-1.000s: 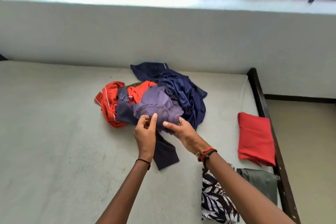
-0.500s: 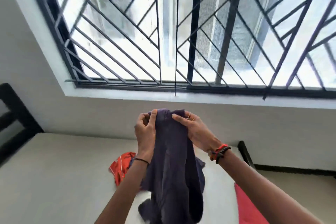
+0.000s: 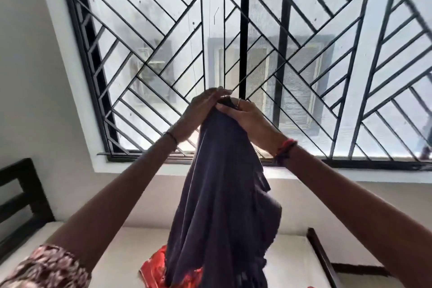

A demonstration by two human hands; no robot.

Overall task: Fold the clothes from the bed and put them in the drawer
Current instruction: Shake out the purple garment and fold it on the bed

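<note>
Head view, from the left edge of the frame: a dark wooden slatted headboard [image 3: 21,196] stands against the pale wall. Below it, in the lower left corner, is a floral-print sleeve [image 3: 44,266] on the person's left arm. That arm rises toward the middle of the frame, with a thin black band [image 3: 171,137] at its wrist.

The left hand [image 3: 203,110] is raised in front of the black metal window grille [image 3: 304,54]. Its fingers curl over and grip the top edge of a dark purple cloth garment [image 3: 224,206]. The garment hangs straight down from both hands through the centre of the frame, bunched in long folds, and its lower end runs out of the bottom of the picture.

Low in the frame, just left of the hanging cloth and partly behind it, a crumpled orange-red garment [image 3: 156,269] lies on the white mattress [image 3: 131,252].

Touching the left hand at the top of the garment, the right hand [image 3: 247,119] pinches the same edge, thumb pressed across the cloth. It wears a thin ring [image 3: 239,101] on one finger, and red and dark bracelets [image 3: 286,148] circle the wrist.

At lower right, a dark wooden bed rail [image 3: 320,257] borders the mattress.
</note>
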